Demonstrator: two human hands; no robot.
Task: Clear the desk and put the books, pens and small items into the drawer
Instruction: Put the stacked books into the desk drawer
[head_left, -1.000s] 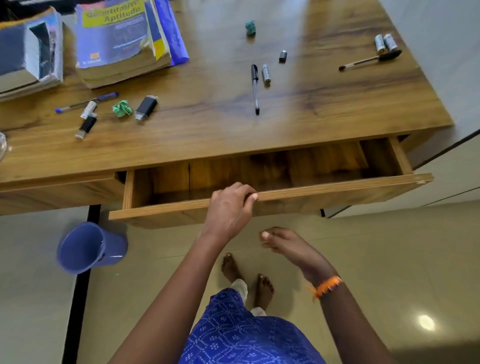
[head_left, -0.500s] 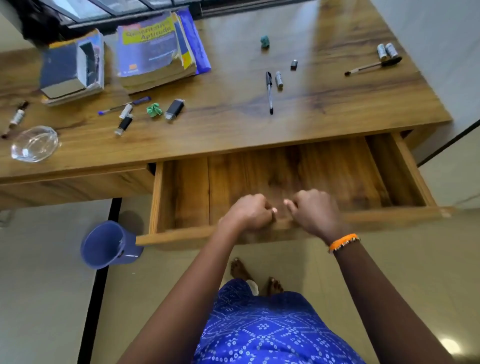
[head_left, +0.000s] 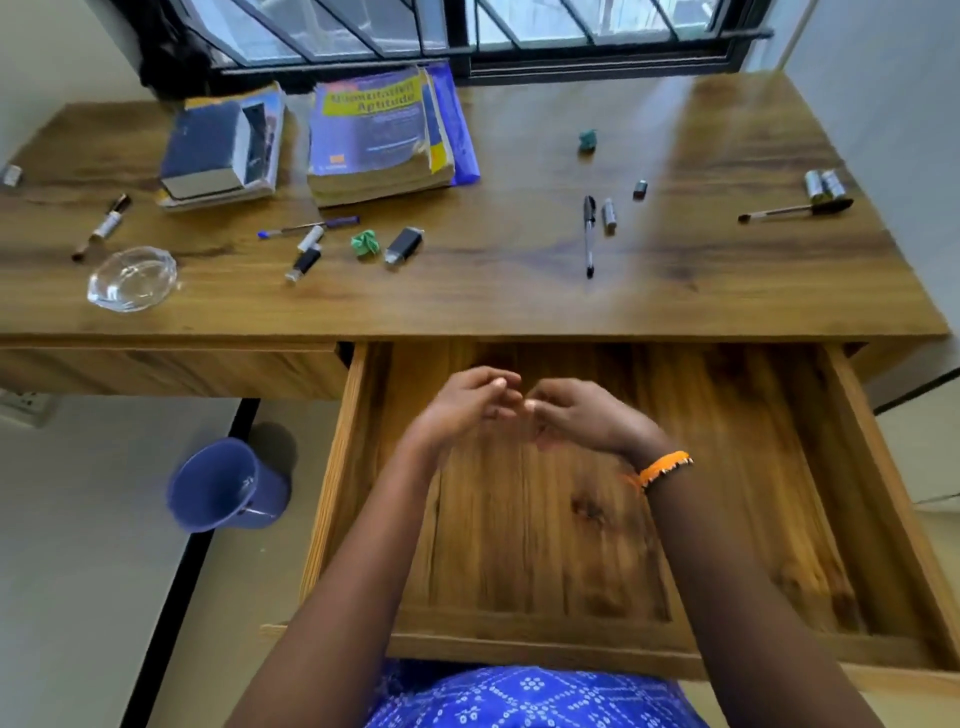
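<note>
Both hands off the drawer front, drawer now fully out

Both hands have been lifted from the drawer's front edge, which was gripped half a second ago; the drawer (head_left: 878, 499) has been drawn much further out since then and is now seen open to nearly its full depth. The left hand (head_left: 465, 410) and the right hand (head_left: 582, 418) are held close together above the drawer floor, fingers loosely curled, nothing grasped in either; both are blurred. The opening step is judged complete, so loading can begin.

Nothing is seen inside the drawer: only its bare wooden floor shows. Every item to be stored is still on the desk (head_left: 519, 306). Two stacks of books are set at the back, a dark one (head_left: 218, 148) to the left and the "Aptitude" book (head_left: 379, 137) beside it. A black pen (head_left: 588, 234), a blue pen (head_left: 306, 228), a third pen (head_left: 795, 209) at the far right and two batteries (head_left: 825, 185) touching each other are scattered across the top. A glass bowl (head_left: 132, 278) near the left front edge appears to hold nothing. A blue mug (head_left: 223, 488) is seen on the floor, nothing visible inside it.
</note>
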